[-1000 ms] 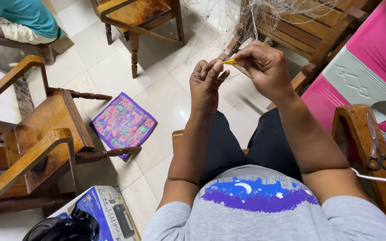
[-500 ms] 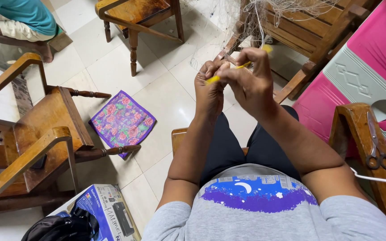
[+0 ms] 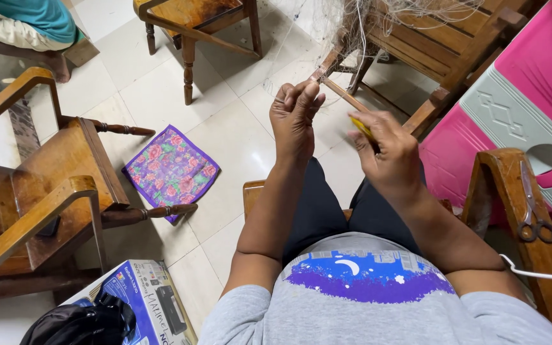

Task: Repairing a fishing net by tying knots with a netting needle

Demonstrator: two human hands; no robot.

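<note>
I sit in a wooden chair, both arms raised over my lap. My left hand [image 3: 295,115] pinches thin pale netting threads [image 3: 359,25] that run up to a tangled bunch draped on a wooden chair [image 3: 442,45] ahead. My right hand [image 3: 388,153] is closed around a slim yellow tool [image 3: 360,126], whose tip sticks out toward the left hand. The hands are a short way apart, the right one lower and nearer my body.
A wooden armchair [image 3: 39,191] stands at my left, with a purple flowered cloth [image 3: 170,167] on the tiled floor. A blue printed box [image 3: 142,300] and a black bag [image 3: 78,322] lie below. Scissors [image 3: 531,207] rest on my right armrest. A pink plastic piece [image 3: 531,83] is at right. Another person [image 3: 20,25] sits far left.
My right hand has pulled the yellow tool down and back away from the left hand, which stays raised on the threads. Half a second ago the hands were together.
</note>
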